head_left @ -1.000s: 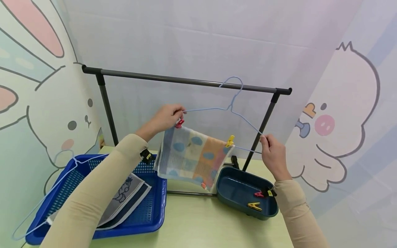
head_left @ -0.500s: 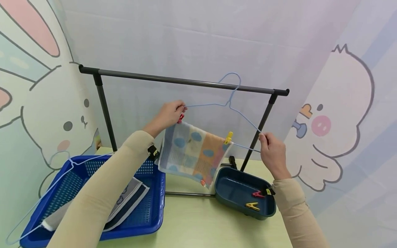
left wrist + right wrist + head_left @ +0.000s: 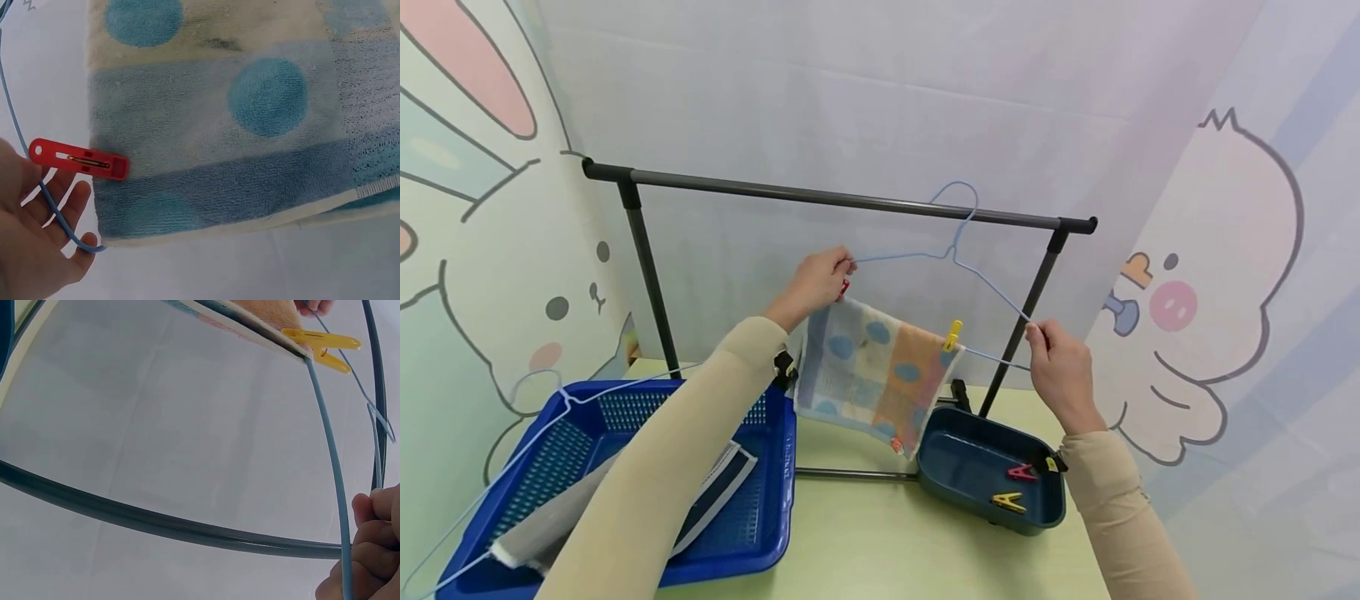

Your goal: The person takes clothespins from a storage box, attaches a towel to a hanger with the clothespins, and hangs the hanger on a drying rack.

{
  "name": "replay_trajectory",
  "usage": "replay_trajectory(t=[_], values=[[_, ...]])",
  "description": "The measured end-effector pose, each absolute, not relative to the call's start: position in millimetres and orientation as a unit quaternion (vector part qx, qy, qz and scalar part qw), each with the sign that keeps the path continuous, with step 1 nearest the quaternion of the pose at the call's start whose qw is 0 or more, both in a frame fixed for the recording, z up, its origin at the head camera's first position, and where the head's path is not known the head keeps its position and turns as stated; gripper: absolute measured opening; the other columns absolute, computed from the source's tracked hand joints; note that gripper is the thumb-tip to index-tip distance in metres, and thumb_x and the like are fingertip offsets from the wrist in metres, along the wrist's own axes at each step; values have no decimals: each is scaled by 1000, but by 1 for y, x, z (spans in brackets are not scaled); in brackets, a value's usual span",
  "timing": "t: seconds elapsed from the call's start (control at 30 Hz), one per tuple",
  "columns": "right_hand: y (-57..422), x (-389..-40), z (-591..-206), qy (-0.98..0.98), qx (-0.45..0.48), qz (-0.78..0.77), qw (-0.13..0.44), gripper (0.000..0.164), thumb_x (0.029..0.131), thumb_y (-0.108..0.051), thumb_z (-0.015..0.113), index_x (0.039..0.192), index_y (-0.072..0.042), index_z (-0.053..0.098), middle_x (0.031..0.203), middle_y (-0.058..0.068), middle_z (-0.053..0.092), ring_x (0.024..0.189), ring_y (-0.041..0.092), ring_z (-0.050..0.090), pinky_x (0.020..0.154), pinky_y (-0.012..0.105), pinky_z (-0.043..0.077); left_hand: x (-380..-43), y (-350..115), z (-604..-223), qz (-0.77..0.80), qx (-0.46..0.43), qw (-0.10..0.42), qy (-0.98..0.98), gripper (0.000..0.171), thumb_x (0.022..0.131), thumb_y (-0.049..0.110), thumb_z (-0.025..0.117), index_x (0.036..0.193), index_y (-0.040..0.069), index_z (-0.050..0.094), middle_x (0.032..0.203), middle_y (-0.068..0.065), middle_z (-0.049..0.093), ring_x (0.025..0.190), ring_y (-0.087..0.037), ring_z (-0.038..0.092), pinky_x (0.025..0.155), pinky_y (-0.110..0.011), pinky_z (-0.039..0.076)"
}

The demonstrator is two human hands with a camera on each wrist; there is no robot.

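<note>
Blue plastic basket (image 3: 786, 500) sits nearest, at eight o'clock, with a grey cloth (image 3: 550, 517) and a second hanger (image 3: 567, 398); this cloth seems left to deal with, and the sleeve hides whether it is pegged. At five o'clock, a tray (image 3: 955, 458) holds loose pegs (image 3: 1007, 502). Beyond, the right hand (image 3: 1060, 367) grips the hanger (image 3: 331, 437), the patterned towel (image 3: 872, 367) at its nine o'clock; the left hand (image 3: 820, 279) grasps the hanger's other end, towel at five o'clock. Pegging looks done: red peg (image 3: 115, 167) and yellow peg (image 3: 952, 335) clip the towel. Farthest, at twelve, the hook crosses the rail (image 3: 760, 191); whether it bears weight cannot be told.
</note>
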State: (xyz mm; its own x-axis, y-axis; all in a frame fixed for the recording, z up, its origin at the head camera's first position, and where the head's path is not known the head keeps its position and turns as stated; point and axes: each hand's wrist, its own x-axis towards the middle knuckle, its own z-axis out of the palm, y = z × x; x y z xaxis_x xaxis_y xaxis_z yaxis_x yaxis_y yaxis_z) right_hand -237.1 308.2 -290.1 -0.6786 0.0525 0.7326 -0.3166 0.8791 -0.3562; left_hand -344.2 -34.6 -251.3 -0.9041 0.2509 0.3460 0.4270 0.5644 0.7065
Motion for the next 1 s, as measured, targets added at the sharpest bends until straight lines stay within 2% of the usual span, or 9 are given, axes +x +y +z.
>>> replay_trajectory(t=[0.27,0.43,0.67,0.8,0.9,1.0], values=[[312,-233,-291,-901,73,220,367,29,101,-24,46,88,-2,60,67,9,55,49,20,37,51,34,31,-351,-30,-271,-414,-192,72,-887,23,104,19,36,111,8,55,96,-8,58,73,-20,61,65,-33,49],[314,-231,-292,-907,71,211,359,27,101,-23,48,88,-3,60,65,8,52,51,21,40,52,35,32,-354,-25,-283,-410,-194,68,-888,25,104,18,36,114,7,56,97,-8,60,74,-21,61,64,-33,49],[317,-226,-292,-912,67,206,348,28,101,-24,47,89,-3,60,66,8,52,49,20,39,51,35,32,-356,-17,-289,-410,-195,71,-888,26,104,19,35,116,8,56,119,-7,59,76,-22,62,64,-33,48],[319,-224,-290,-912,69,199,352,27,100,-23,48,89,-3,61,65,8,52,47,19,37,50,35,31,-357,-12,-291,-392,-199,77,-895,29,105,19,34,121,8,55,103,-9,62,72,-22,61,62,-33,47],[320,-223,-289,-913,66,198,350,27,100,-24,48,90,-2,62,63,7,50,47,19,36,50,34,30,-358,-8,-291,-368,-206,82,-903,33,105,18,33,130,8,51,91,-9,60,70,-20,60,63,-34,45],[322,-221,-289,-916,61,201,342,28,101,-24,48,92,-2,63,62,6,49,47,19,36,49,34,30,-358,-3,-290,-338,-217,97,-911,37,104,17,34,137,6,46,97,-10,61,78,-20,60,72,-37,45]])
